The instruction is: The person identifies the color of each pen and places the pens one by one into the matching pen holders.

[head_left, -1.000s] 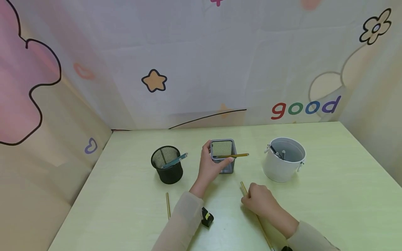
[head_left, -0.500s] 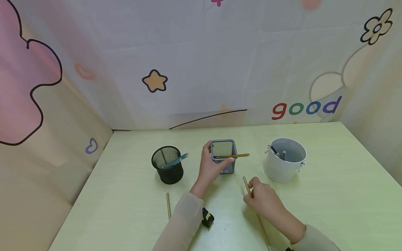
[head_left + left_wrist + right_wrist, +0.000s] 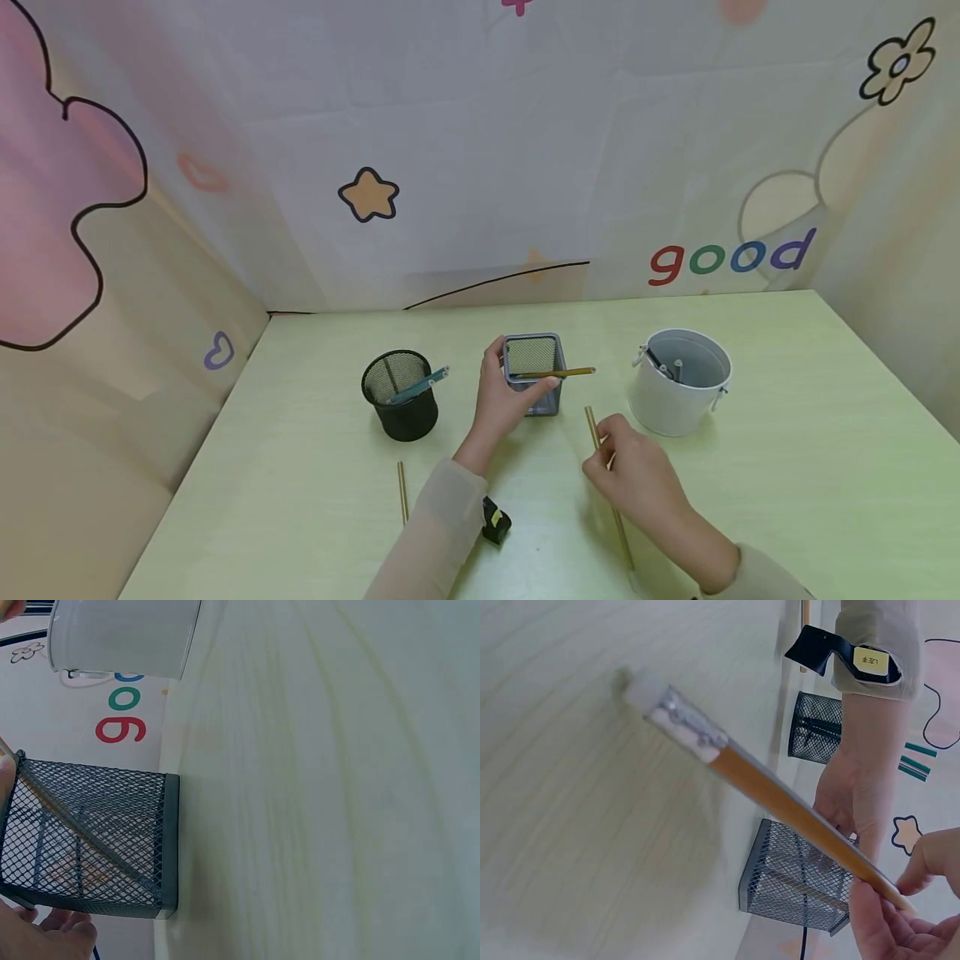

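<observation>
My left hand [image 3: 504, 402] grips the side of a square mesh pen holder [image 3: 546, 403] at the middle of the table. One yellow pencil [image 3: 579, 371] leans in that holder, its end poking out over the right rim. To the right and nearer, my right hand [image 3: 639, 477] pinches another yellow pencil [image 3: 619, 533] between thumb and fingers. In the right wrist view this pencil [image 3: 780, 801] slants, its metal band and white eraser end low by the tabletop; whether the eraser touches it I cannot tell. The left wrist view shows the mesh holder [image 3: 112, 825] standing on the table.
Left of the holder stands a round black mesh cup [image 3: 408, 422] with blue-green pencils. On the right is a white bucket [image 3: 663, 408] with a few dark and grey sticks inside. Another yellow pencil [image 3: 402, 492] lies beside my left sleeve. A printed cloth [image 3: 480, 183] hangs behind the table.
My right hand has lifted the front end of its pencil and moved it slightly forward, away from me. The left hand and the mesh holder have stayed in place.
</observation>
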A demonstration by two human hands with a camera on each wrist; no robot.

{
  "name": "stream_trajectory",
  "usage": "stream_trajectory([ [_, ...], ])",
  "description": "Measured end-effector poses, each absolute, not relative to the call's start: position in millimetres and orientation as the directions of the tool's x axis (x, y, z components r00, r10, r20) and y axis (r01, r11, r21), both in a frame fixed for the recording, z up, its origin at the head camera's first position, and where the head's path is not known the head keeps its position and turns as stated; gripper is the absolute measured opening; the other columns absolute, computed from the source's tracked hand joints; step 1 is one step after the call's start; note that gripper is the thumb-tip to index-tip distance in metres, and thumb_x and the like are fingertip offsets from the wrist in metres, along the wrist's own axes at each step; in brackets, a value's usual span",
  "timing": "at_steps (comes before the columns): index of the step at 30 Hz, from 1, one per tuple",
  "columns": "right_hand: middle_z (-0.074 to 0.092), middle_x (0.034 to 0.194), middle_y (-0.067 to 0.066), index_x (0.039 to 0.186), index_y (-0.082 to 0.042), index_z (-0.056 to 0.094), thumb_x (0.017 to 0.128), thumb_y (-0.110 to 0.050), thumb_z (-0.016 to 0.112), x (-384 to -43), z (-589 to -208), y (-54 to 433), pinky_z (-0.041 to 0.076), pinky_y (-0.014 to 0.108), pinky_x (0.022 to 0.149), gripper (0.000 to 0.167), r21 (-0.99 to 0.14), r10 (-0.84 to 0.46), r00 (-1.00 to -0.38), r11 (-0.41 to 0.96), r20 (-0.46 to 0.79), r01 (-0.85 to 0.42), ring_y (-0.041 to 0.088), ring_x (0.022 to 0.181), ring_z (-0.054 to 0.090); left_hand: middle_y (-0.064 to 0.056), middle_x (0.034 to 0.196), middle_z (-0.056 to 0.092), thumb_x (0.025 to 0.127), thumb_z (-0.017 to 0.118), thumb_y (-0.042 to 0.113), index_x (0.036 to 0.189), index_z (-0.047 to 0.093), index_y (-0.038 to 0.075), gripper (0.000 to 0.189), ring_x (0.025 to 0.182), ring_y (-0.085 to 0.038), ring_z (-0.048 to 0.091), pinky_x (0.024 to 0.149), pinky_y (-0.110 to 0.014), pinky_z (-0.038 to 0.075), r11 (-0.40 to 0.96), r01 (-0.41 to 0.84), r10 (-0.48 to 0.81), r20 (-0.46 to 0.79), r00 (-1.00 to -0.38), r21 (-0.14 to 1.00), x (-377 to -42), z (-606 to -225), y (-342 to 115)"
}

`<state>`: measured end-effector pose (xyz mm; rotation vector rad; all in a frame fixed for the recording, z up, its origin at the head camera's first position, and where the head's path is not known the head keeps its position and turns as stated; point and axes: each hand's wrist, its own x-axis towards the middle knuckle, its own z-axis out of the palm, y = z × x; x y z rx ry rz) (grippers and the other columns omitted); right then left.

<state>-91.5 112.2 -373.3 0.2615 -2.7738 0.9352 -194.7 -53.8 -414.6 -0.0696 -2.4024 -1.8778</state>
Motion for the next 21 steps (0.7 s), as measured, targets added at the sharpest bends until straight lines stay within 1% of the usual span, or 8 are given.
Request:
stream_trajectory([
  [3, 0.059, 0.065, -0.003, 0.089, -0.005, 0.056, 0.069, 0.000, 0.061, -91.0, -372.9, 111.8, 0.039, 0.020, 0.050, 0.021, -0.580, -0.093, -0.940, 0.765, 0.328, -0.278, 0.005, 0.057, 0.047, -0.017, 0.142, 0.038, 0.076, 0.080, 0.028, 0.148, 0.022, 0.009, 0.094, 0.130, -0.032, 0.041, 0.106, -0.049, 0.038, 0.245, 0.099, -0.017, 0.106, -0.994, 0.964, -193.8, -414.0, -53.9],
  [10, 0.058, 0.067, -0.005, 0.088, -0.007, 0.057, 0.068, 0.004, 0.062, -89.1, -368.7, 109.5, 0.041, 0.019, 0.051, 0.023, -0.602, -0.073, -0.900, 0.719, 0.430, -0.346, 0.005, 0.059, 0.051, -0.018, 0.141, 0.039, 0.076, 0.080, 0.027, 0.147, 0.023, 0.009, 0.093, 0.129, -0.033, 0.041, 0.106, -0.049, 0.038, 0.245, 0.108, -0.016, 0.115, -0.993, 0.963, -193.3, -412.6, -53.9],
  [15, 0.056, 0.067, -0.006, 0.087, -0.006, 0.056, 0.067, 0.007, 0.061, -87.3, -369.3, 107.6, 0.044, 0.017, 0.050, 0.024, -0.602, -0.059, -0.864, 0.693, 0.500, -0.396, -0.001, 0.058, 0.050, -0.018, 0.141, 0.039, 0.077, 0.080, 0.026, 0.147, 0.023, 0.007, 0.093, 0.129, -0.033, 0.042, 0.105, -0.049, 0.039, 0.239, 0.116, -0.012, 0.122, -0.992, 0.964, -194.1, -413.5, -54.1],
  [18, 0.056, 0.068, -0.004, 0.087, -0.004, 0.056, 0.066, 0.009, 0.061, -87.5, -370.3, 107.7, 0.046, 0.015, 0.050, 0.025, -0.589, -0.056, -0.824, 0.673, 0.564, -0.449, -0.001, 0.059, 0.050, -0.017, 0.141, 0.039, 0.076, 0.080, 0.026, 0.148, 0.022, 0.007, 0.094, 0.129, -0.033, 0.042, 0.105, -0.048, 0.040, 0.238, 0.108, -0.012, 0.114, -0.993, 0.965, -194.3, -414.0, -54.2],
  [21, 0.057, 0.071, -0.001, 0.088, -0.002, 0.055, 0.065, 0.011, 0.060, -88.1, -369.1, 108.9, 0.047, 0.014, 0.050, 0.027, -0.561, -0.060, -0.773, 0.652, 0.632, -0.510, 0.003, 0.061, 0.053, -0.018, 0.141, 0.038, 0.077, 0.080, 0.025, 0.147, 0.022, 0.006, 0.094, 0.129, -0.034, 0.041, 0.105, -0.048, 0.040, 0.239, 0.111, -0.012, 0.117, -0.993, 0.965, -194.5, -414.6, -54.1],
])
